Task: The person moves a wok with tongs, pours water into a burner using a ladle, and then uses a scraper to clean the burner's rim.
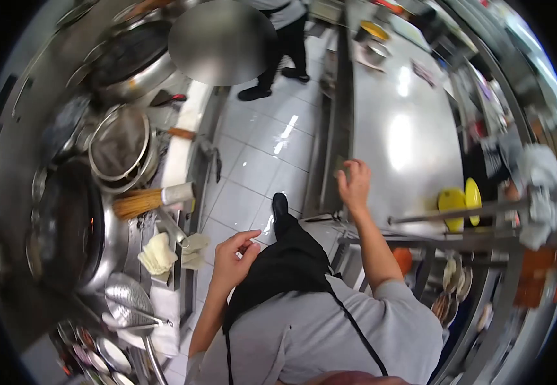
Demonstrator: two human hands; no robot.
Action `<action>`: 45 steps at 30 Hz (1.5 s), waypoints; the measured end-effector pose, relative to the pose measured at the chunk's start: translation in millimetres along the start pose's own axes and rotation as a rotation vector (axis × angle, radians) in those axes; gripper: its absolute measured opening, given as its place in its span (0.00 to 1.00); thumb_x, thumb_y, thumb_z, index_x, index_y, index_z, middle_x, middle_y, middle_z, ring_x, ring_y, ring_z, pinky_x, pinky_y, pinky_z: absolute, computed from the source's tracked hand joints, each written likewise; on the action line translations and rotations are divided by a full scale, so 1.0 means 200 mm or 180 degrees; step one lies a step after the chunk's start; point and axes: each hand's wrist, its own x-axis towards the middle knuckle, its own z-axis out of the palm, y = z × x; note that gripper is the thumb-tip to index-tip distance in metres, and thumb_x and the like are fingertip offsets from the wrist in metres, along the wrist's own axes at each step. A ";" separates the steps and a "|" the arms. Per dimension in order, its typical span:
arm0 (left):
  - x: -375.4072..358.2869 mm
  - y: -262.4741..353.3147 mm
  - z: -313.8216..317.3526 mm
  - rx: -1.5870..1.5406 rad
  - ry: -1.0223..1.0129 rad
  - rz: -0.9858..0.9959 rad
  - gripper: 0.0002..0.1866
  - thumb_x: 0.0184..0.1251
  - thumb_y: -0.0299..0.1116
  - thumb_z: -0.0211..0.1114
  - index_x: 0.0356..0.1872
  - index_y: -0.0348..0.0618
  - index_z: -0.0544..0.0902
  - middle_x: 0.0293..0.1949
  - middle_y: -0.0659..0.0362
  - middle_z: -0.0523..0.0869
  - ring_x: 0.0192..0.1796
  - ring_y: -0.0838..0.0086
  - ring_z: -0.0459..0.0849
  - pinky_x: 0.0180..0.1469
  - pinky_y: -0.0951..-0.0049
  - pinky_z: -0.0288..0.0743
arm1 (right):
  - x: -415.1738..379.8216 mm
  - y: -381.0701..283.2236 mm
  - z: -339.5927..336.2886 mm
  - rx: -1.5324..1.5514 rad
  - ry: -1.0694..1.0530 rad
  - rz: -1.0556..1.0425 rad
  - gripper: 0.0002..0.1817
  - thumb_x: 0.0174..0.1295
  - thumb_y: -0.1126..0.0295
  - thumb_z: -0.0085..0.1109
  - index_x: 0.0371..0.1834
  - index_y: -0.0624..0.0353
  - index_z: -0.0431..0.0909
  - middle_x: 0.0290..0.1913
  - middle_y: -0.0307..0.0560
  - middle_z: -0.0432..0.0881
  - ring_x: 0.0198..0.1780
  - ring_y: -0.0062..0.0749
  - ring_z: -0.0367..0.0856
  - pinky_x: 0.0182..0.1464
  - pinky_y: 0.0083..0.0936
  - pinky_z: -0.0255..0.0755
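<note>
The person is on the tiled floor (pixel 236 144) between two lines of equipment, with one black shoe (pixel 280 204) ahead at the centre of the frame; this is judged to be a walking or standing phase, with no handling in hand. The left hand (pixel 232 260), below centre, is empty, its fingers loosely curled and the thumb apart from the palm. The right hand (pixel 355 185), right of centre, is also empty, fingers part spread and bent, at the near-left edge of the steel worktop (pixel 407 160); contact with that edge cannot be confirmed. Either hand, to grip anything, would need to reach it and close its fingers. Nearest the left hand, at lower left, lies a pale crumpled cloth (pixel 157 254), with no clear long axis. Just above it is a brush (pixel 143 203), its long axis running roughly across the frame, bristles pointing left and slightly down, white handle end to the right. A strainer (pixel 127 298) is noted below the cloth, and a round sieve (pixel 119 142) above the brush. Yellow dishes (pixel 452 206) stand at the worktop's lower right corner. Another person (pixel 289 38) is at upper centre, well apart from both hands.
</note>
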 end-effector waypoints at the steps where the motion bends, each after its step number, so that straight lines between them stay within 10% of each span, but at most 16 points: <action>1: -0.01 -0.09 0.02 -0.0077 -0.0125 -0.0128 0.15 0.68 0.26 0.70 0.55 0.40 0.89 0.30 0.57 0.88 0.30 0.78 0.84 0.36 0.76 0.77 | -0.06 -0.01 -0.03 -0.0083 0.0061 0.0107 0.18 0.62 0.67 0.67 0.54 0.58 0.79 0.58 0.61 0.77 0.62 0.59 0.73 0.66 0.49 0.68; 8: -0.14 -1.14 0.02 0.1613 -0.0511 -0.0654 0.17 0.65 0.35 0.69 0.54 0.43 0.89 0.25 0.55 0.87 0.28 0.70 0.86 0.36 0.67 0.79 | -0.22 -0.04 -0.09 -0.0123 0.0233 0.0325 0.22 0.64 0.66 0.67 0.61 0.57 0.78 0.63 0.63 0.72 0.64 0.62 0.70 0.67 0.50 0.68; 10: -0.26 -1.24 -0.03 0.1825 -0.0716 -0.1198 0.14 0.64 0.38 0.66 0.48 0.47 0.90 0.32 0.46 0.90 0.39 0.48 0.90 0.45 0.52 0.83 | -0.22 -0.05 -0.15 -0.0117 0.0174 0.0296 0.22 0.64 0.66 0.67 0.61 0.57 0.78 0.63 0.63 0.72 0.64 0.62 0.70 0.67 0.50 0.69; 17: -0.87 -2.04 -0.27 0.2235 -0.1233 -0.2006 0.18 0.69 0.47 0.65 0.44 0.44 0.92 0.42 0.40 0.90 0.50 0.44 0.89 0.51 0.51 0.82 | -0.39 0.01 -0.17 -0.0311 0.0230 0.0332 0.16 0.62 0.62 0.68 0.49 0.58 0.82 0.53 0.53 0.79 0.59 0.53 0.76 0.62 0.46 0.71; 26: -0.80 -1.94 -0.32 0.2283 -0.1212 -0.2086 0.25 0.73 0.52 0.57 0.45 0.38 0.90 0.51 0.35 0.87 0.55 0.37 0.85 0.60 0.40 0.77 | -0.41 0.05 -0.12 -0.0149 0.0328 0.0158 0.11 0.62 0.66 0.66 0.44 0.58 0.81 0.48 0.54 0.82 0.51 0.54 0.80 0.55 0.48 0.73; 35: -0.44 -1.46 -0.07 0.1564 -0.0144 -0.1708 0.20 0.62 0.44 0.69 0.51 0.44 0.89 0.47 0.47 0.91 0.51 0.51 0.90 0.57 0.55 0.82 | -0.40 0.06 -0.11 -0.0160 0.0258 0.0055 0.10 0.64 0.65 0.67 0.43 0.58 0.85 0.50 0.54 0.85 0.53 0.55 0.81 0.59 0.46 0.74; 45: -0.96 -1.56 -0.16 0.1885 -0.0195 -0.3026 0.19 0.61 0.38 0.66 0.52 0.45 0.89 0.54 0.45 0.90 0.59 0.49 0.87 0.64 0.52 0.79 | -0.40 0.07 -0.13 -0.0435 0.0124 -0.0249 0.11 0.68 0.64 0.64 0.46 0.59 0.84 0.47 0.53 0.84 0.54 0.53 0.80 0.57 0.46 0.72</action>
